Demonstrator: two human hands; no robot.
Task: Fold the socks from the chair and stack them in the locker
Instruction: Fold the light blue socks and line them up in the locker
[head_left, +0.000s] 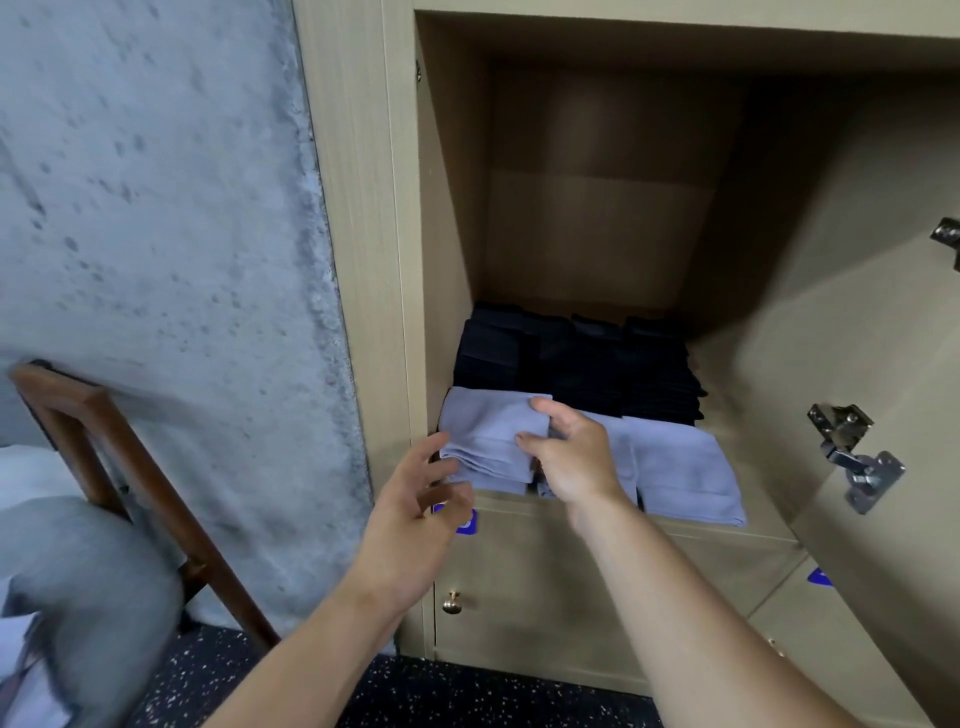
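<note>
A pile of folded light-blue socks (488, 436) sits at the front left of the open locker compartment (597, 234). My right hand (571, 457) rests on the pile's right edge, thumb on top and fingers curled against its side. My left hand (415, 509) hovers with fingers spread just in front of the pile's left corner, holding nothing. More folded light-blue socks (680, 467) lie to the right. Rows of folded black socks (576, 364) fill the back of the shelf.
The wooden chair (104, 447) stands at the left against a grey concrete wall (156, 208), with pale cloth (78, 597) on its seat. The locker door (883, 364) with metal hinges hangs open at the right. Closed lower lockers with a brass knob (452, 603) sit below.
</note>
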